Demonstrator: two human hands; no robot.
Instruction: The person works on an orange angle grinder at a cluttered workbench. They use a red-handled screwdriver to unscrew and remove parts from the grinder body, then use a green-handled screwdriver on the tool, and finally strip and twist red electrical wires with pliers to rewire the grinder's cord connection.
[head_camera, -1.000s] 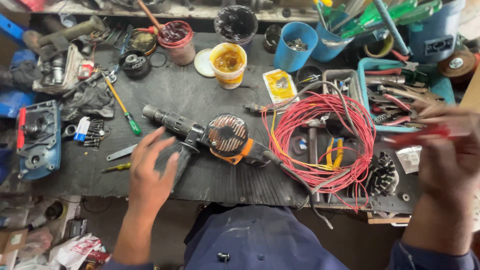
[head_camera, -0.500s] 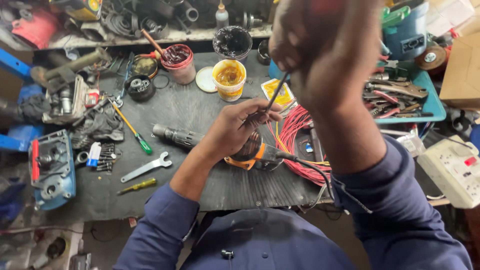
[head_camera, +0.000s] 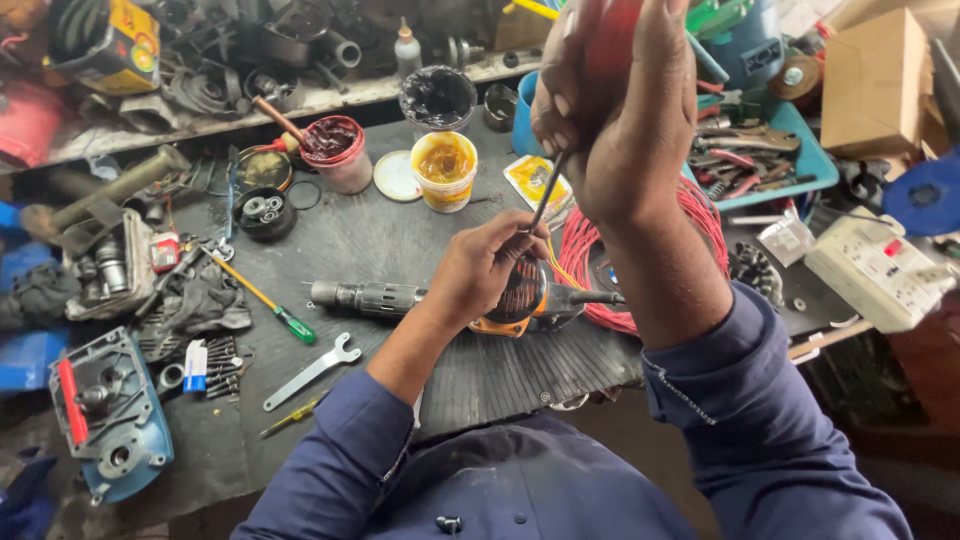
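Observation:
An opened power tool (head_camera: 440, 298) with an orange body and a dark chuck lies on the black ribbed mat (head_camera: 380, 240). My left hand (head_camera: 485, 270) rests on the tool's orange part and pinches the lower end of a screwdriver shaft (head_camera: 545, 200). My right hand (head_camera: 620, 100) is raised close to the camera, shut on the screwdriver's red handle (head_camera: 610, 50). The shaft slants down from it to the tool. A coil of red wire (head_camera: 600, 250) lies just right of the tool, partly hidden by my right forearm.
A yellow tub (head_camera: 443, 170), a red tub (head_camera: 338, 150) and a black tub (head_camera: 437, 98) stand at the back. A green-handled screwdriver (head_camera: 265, 298), a spanner (head_camera: 312, 370) and a blue gear housing (head_camera: 110, 420) lie left. A tool tray (head_camera: 760, 150) and white power strip (head_camera: 875, 275) sit right.
My left hand has come from beside the tool onto its orange part. My right hand has risen from the right side of the bench to above the tool, holding the screwdriver.

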